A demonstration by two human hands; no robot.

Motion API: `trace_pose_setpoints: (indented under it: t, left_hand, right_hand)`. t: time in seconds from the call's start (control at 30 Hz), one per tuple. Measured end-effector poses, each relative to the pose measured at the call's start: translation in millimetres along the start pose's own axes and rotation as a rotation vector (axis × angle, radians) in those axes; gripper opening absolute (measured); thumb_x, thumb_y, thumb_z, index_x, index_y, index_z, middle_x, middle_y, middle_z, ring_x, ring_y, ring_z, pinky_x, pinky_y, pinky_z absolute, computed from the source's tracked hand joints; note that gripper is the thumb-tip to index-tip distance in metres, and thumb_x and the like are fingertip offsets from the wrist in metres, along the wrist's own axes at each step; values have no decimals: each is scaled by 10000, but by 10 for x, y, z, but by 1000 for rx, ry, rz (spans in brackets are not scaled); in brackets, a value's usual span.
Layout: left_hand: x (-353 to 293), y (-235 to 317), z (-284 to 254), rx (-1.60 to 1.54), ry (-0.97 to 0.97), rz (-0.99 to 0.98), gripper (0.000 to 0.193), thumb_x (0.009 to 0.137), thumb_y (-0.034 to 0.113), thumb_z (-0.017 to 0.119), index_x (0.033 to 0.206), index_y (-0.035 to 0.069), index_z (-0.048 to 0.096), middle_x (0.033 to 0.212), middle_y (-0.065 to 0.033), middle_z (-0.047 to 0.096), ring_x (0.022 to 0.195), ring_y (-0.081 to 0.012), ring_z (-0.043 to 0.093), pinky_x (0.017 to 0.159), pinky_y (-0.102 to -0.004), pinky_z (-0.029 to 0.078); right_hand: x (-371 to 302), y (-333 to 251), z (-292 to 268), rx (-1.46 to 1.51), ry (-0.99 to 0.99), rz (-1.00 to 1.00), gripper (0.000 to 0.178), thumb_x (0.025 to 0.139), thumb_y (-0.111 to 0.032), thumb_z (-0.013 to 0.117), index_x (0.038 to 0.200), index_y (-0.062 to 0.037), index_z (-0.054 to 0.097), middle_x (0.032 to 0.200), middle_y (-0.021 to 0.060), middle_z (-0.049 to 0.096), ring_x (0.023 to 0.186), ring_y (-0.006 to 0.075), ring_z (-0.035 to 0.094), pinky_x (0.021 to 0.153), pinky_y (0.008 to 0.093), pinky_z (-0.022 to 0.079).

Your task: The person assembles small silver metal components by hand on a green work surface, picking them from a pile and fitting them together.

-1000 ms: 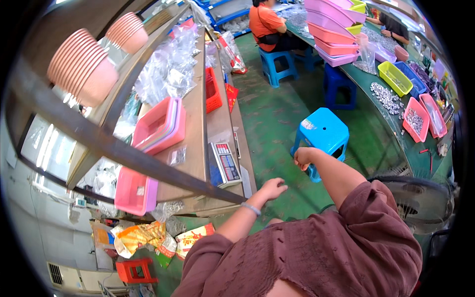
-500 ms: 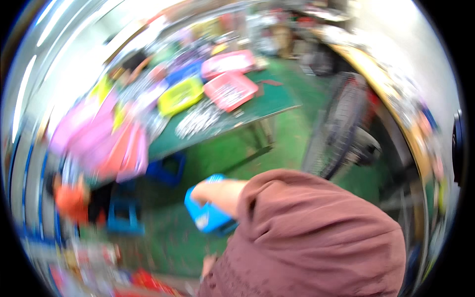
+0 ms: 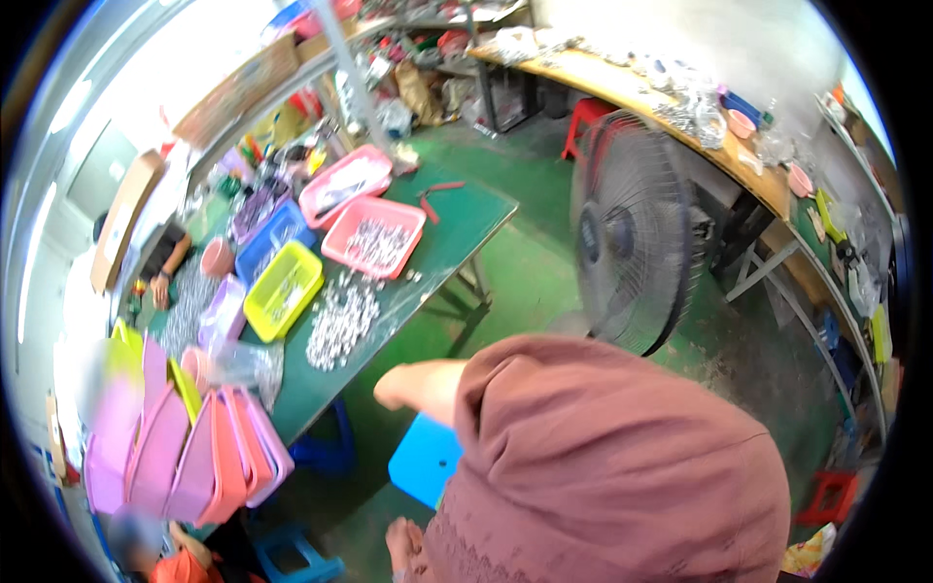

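Note:
My right arm reaches out from a mauve sleeve toward the green table. My right hand is bent at the wrist above the floor, just short of the table's near edge; its fingers are turned out of sight. Right beneath it is a bright blue stool, partly covered by my shirt. A bit of bare skin shows past the shirt's hem; whether it is my left hand or a foot is unclear. On the table, a heap of small whitish pieces lies near the edge.
Yellow-green, pink and blue trays hold small pieces. Purple and coral bins stand at the left. A large black fan is beyond my arm. A co-worker's hand shows across the table; another person in orange is lower left.
My view has swung, and the table and bins now sit lower and further left. My right hand, earlier over the blue stool, is now beyond its edge, nearer the table.

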State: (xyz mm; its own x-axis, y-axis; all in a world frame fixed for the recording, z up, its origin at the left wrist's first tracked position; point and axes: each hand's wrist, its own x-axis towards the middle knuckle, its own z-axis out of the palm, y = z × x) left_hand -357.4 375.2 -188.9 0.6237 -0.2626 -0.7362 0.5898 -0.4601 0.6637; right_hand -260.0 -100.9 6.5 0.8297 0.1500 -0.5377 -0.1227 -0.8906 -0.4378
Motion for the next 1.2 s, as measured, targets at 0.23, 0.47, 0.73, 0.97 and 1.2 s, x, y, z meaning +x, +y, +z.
trace_pose_setpoints:
  t: [0.23,0.47,0.73,0.97,1.2]
  left_hand:
    - [-899,2114,406,220,37,195,336,895,183,610,1183,10,587,859,-29,616,707,-102,552,590,-244,456]
    - [-508,2207,199,398,42,284,369,872,194,627,1173,-17,589,1009,-118,670,860,-166,631,773,-293,501]
    - [-56,3818,1307,-203,-167,153,375,939,223,563,1237,-3,529,1057,-132,644,872,-197,630,752,-326,516]
    - [114,4401,1562,-873,-326,170,355,1008,251,400,1301,55,442,1234,-95,545,1091,-216,552,941,-376,461]
    - [333,4252,953,-766,-320,17,246,962,83,458,1194,32,523,1096,-95,587,987,-195,594,829,-337,503]
  right_hand:
    - [-255,1036,328,-641,-130,-302,116,601,-173,595,597,-89,674,653,114,651,592,240,612,547,413,481]
    - [-598,921,-394,855,149,378,168,764,62,459,830,-15,593,687,67,589,536,149,566,471,294,474]
    - [356,615,-1214,297,266,-535,255,793,-186,649,1002,-45,615,808,130,662,730,272,646,685,379,526]
    - [408,-32,-1133,240,406,-835,470,812,-257,634,1244,-94,549,1009,67,658,980,284,564,821,405,460]
    - [660,-57,-1132,304,440,-833,374,771,-205,670,1105,-56,589,1005,106,633,947,321,574,795,428,463]
